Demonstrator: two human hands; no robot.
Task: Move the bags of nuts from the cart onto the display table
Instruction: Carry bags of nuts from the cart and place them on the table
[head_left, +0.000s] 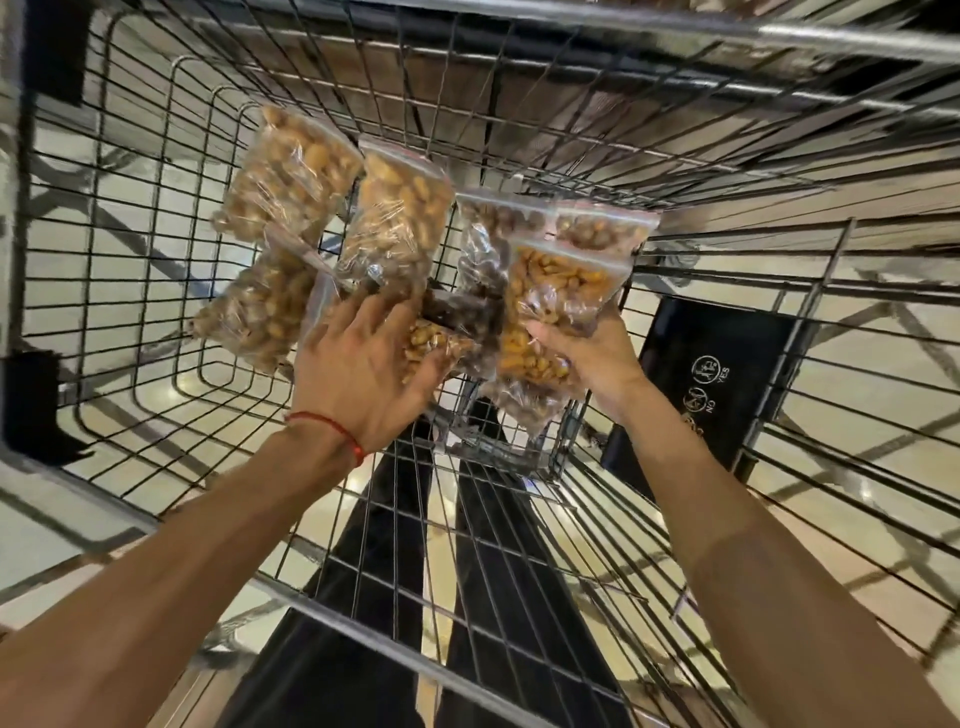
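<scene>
Several clear zip bags of nuts lie in a cluster on the wire floor of the cart (156, 270). My left hand (363, 364), a red thread at its wrist, is spread palm down over a small bag of nuts (431, 343), and its fingertips touch the bottom of the bag of pale nuts (400, 218). My right hand (592, 364) is shut on a bag of orange cashews (561, 286). Two more bags of pale nuts (285, 176) (260, 312) lie to the left. A bag of dark nuts (488, 244) sits between the hands.
The cart's wire walls rise on every side, with the top rail (779, 34) at the far edge. A black plastic flap (711, 379) with printed signs hangs on the right wall. Glossy tiled floor and my dark trouser legs (374, 597) show through the mesh below.
</scene>
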